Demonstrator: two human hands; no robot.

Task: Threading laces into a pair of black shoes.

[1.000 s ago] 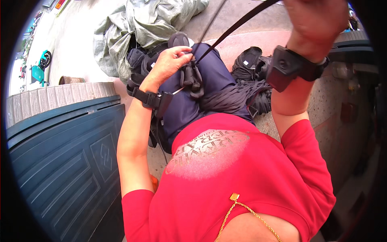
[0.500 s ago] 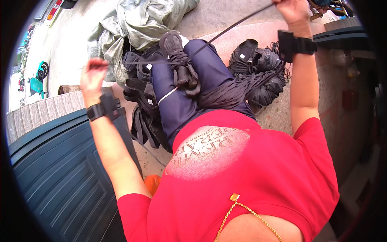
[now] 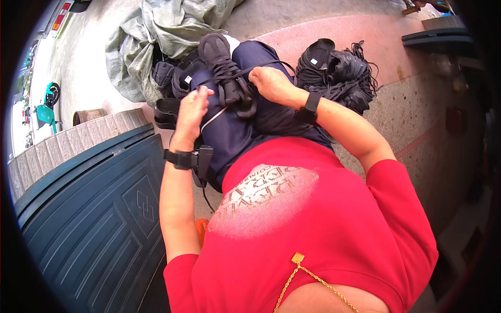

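A black sneaker (image 3: pixel 223 68) lies across my thighs, its toe pointing away from me and its lacing facing up. My left hand (image 3: pixel 194 112) is just left of the shoe's ankle opening, with thumb and fingers pinched together on the black shoelace (image 3: pixel 210 80). On the other side, my right hand (image 3: pixel 274 84) is closed close beside the lacing, its fingertips pinching the lace. A slack loop of lace arcs above the back of this hand. The fingertips partly hide the lace ends.
Several black shoes and loose laces (image 3: pixel 355 68) are heaped to the right of my legs. More dark shoes (image 3: pixel 167 110) lie on the left, near a grey-green woven sack (image 3: pixel 172 31). A blue panelled door (image 3: pixel 99 219) stands close by my left arm.
Both hands have come in from wide apart to beside the shoe, the right one moving down and left. The lace, stretched out before, is now slack and looped.
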